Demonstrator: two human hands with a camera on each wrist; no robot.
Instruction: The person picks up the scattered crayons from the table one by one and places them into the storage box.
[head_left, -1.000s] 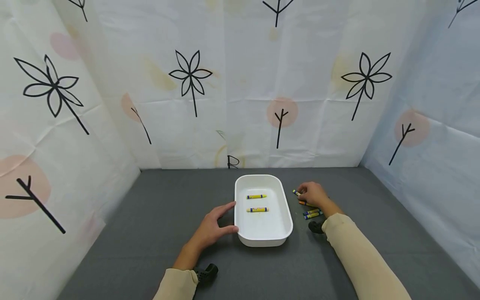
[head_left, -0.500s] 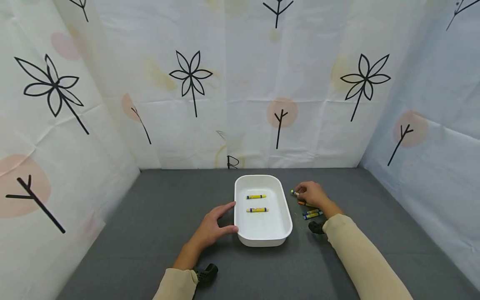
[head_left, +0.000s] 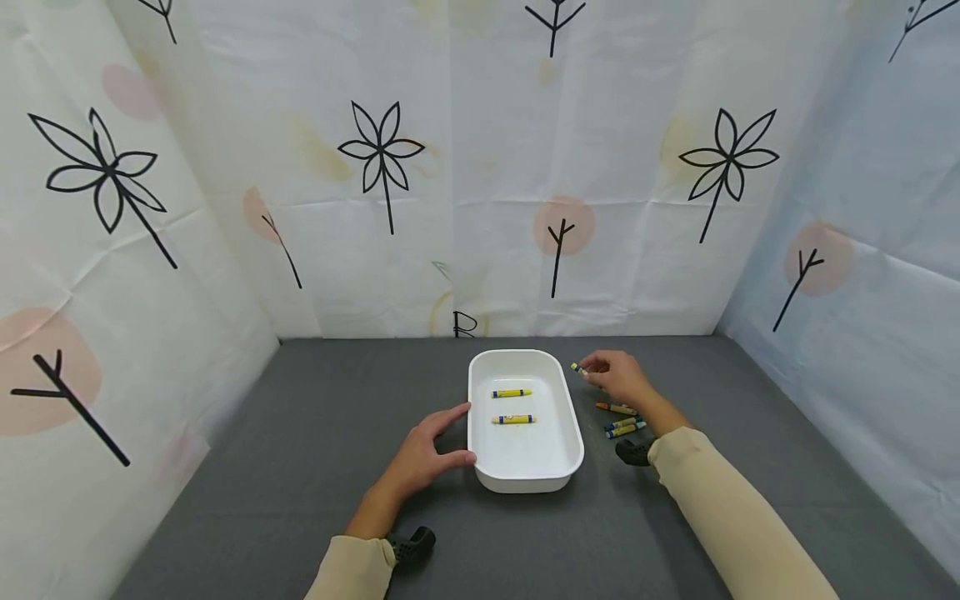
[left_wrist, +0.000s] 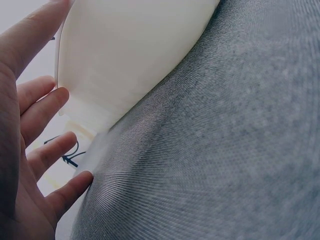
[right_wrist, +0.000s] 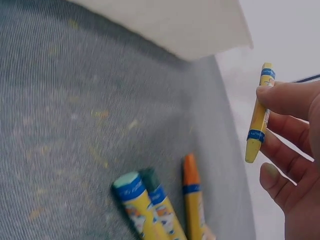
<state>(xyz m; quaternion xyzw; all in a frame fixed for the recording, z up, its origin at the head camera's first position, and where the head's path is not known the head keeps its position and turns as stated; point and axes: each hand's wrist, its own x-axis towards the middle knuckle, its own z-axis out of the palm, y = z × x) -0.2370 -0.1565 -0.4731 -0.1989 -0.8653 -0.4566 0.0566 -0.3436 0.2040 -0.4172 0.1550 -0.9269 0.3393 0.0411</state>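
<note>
My right hand (head_left: 621,379) pinches a yellow crayon (right_wrist: 259,117) with blue bands between thumb and fingers, held above the table to the right of the white tray (head_left: 525,457). Inside the tray lie two crayons in yellow wrappers, one farther back (head_left: 512,393) and one nearer (head_left: 514,420). On the tray's left side rest the thumb and forefinger of my left hand (head_left: 422,454), its other fingers spread loosely in the left wrist view. Below my right hand lie an orange crayon (right_wrist: 193,200), a dark green one (right_wrist: 166,212) and a light green one (right_wrist: 139,207).
A grey cloth (head_left: 315,467) covers the table. White curtains (head_left: 495,167) with printed plants stand behind it and on both sides. Dark wristbands sit on both wrists, the left one (head_left: 415,546) just past the sleeve.
My right hand has lifted the yellow crayon off the table and moved slightly back and left toward the tray. My left hand has stayed in place.
</note>
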